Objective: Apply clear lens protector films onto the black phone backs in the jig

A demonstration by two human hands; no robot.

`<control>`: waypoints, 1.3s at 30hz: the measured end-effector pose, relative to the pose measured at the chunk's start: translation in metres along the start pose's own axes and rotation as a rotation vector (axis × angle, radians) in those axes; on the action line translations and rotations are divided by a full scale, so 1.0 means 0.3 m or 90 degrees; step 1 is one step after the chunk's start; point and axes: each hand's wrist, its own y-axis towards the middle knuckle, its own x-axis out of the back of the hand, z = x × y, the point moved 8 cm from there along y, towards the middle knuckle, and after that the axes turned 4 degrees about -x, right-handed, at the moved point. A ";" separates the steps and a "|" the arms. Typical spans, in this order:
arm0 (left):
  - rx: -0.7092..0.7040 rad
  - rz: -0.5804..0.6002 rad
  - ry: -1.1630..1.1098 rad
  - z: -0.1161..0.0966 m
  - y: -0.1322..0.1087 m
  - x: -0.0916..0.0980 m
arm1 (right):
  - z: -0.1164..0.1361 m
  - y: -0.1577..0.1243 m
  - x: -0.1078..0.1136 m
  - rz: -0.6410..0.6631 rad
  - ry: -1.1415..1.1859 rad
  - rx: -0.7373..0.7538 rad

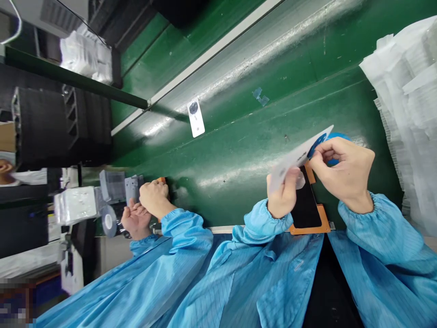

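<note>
My left hand [283, 196] grips the lower end of a thin white panel [290, 161], shaped like a phone's back cover and held tilted above the table. A dark blue film [317, 145] covers the panel's upper end. My right hand [344, 168] has thumb and fingers pinched together at that film's edge. Behind the right hand, a bright blue round thing [337, 136] is partly hidden. Below the hands lies an orange fixture [310, 229] with a black pad [305, 207], at the table's front edge; my left hand covers part of it.
Another white panel [197, 125] with a dark circle lies on the green table [232, 150]. Bluish film scraps [261, 97] lie farther back. White foam sheets [413, 100] are stacked at right. At left, a co-worker's hands [155, 198] work near grey panels [131, 189] and a tape roll [109, 221].
</note>
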 end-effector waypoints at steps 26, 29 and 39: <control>-0.343 0.376 0.491 -0.203 -0.150 0.090 | 0.142 -0.216 0.028 0.319 -0.170 0.467; -0.349 0.367 0.518 -0.171 -0.172 0.068 | 0.113 -0.259 -0.016 0.316 -0.216 0.553; -0.318 0.363 0.493 -0.157 -0.194 0.072 | 0.072 -0.270 -0.017 0.366 -0.220 0.534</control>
